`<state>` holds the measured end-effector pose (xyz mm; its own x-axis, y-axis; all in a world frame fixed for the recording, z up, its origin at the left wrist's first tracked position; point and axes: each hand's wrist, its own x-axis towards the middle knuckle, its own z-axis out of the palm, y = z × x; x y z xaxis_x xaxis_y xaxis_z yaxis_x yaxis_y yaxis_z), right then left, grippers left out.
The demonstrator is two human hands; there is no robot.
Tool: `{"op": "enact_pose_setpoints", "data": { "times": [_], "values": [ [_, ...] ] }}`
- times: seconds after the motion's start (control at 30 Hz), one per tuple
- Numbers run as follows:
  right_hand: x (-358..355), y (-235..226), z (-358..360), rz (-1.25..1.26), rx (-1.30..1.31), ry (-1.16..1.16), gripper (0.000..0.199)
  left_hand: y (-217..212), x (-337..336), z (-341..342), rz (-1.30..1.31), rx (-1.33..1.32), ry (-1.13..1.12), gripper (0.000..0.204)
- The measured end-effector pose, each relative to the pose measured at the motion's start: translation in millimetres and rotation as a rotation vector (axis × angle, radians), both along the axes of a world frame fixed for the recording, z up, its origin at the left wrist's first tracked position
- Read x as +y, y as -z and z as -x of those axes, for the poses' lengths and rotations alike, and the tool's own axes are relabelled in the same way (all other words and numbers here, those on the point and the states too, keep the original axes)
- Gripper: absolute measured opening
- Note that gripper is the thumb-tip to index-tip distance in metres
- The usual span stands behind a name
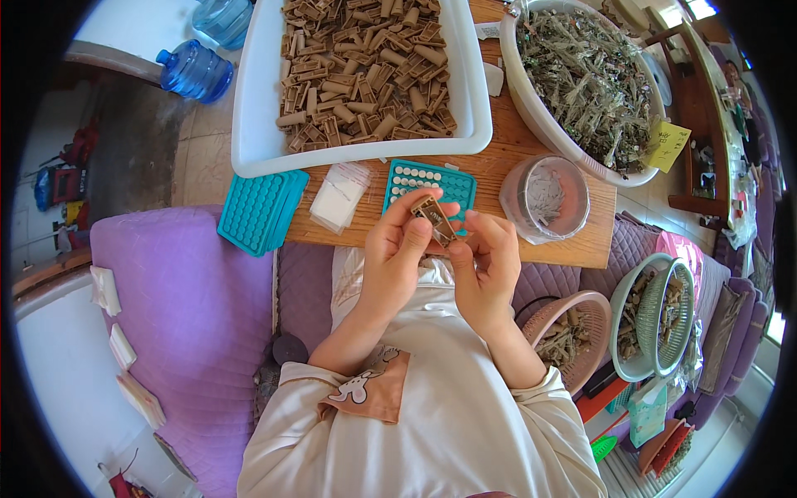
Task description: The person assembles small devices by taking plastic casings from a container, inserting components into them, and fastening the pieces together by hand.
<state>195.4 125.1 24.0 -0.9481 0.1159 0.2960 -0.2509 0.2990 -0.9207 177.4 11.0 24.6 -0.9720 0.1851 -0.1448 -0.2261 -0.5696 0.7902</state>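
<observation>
Above my lap, my left hand (pixel 397 253) grips a small brown plastic casing (pixel 432 214) between thumb and fingers, its hollow side facing up. Something small and dark sits inside the casing, too small to name. At the lower right end of the casing, my right hand (pixel 488 270) is closed, thumb and fingers pinched at its edge. Just beyond both hands lies a teal tray (pixel 461 187) of round pockets, with white discs in the pockets on its left part. My left hand partly covers this tray.
A white tub (pixel 361 153) of brown casings stands on the wooden table (pixel 602 217). Right of it are a round basin (pixel 519 75) of wired parts and a lined bucket (pixel 508 203) of white pieces. Stacked teal trays (pixel 257 216), a plastic packet (pixel 340 195) and side baskets (pixel 602 319) surround me.
</observation>
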Motion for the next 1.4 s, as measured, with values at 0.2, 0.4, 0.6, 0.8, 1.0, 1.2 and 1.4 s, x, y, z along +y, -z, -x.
{"op": "enact_pose_setpoints", "data": {
  "times": [0.2, 0.4, 0.6, 0.8, 1.0, 1.2, 1.4],
  "values": [
    [-4.8, 0.9, -1.4, 0.138, -0.187, -0.041, 0.033, 1.3, -1.7, -1.7, -0.078, -0.05, -0.058, 0.033],
    [-1.1, -1.6, 5.3, 0.272, -0.382, -0.139, 0.041, 7.7, -5.4, 1.1, -0.43, -0.227, -0.045, 0.032],
    [6.2, -2.5, 13.9, 0.237, -0.418, -0.246, 0.046, 12.2, -7.2, 0.3, -0.634, -0.337, 0.001, 0.031],
    [9.9, 2.5, 20.1, 0.267, -0.426, -0.327, 0.046, 13.4, -0.3, -4.8, -0.413, -0.06, -0.073, 0.035],
    [7.3, -9.5, 21.8, 0.765, -0.401, -0.316, 0.043, -0.6, 3.4, -3.8, -0.132, 0.065, -0.049, 0.037],
    [6.3, -13.5, 25.1, 0.628, -0.441, -0.301, 0.038, -3.4, 11.6, -6.9, 0.115, 0.09, -0.066, 0.034],
    [8.7, -0.8, 39.3, 0.387, -0.5, -0.314, 0.034, 7.6, 10.3, -2.5, 0.252, 0.114, -0.037, 0.036]
  ]
}}
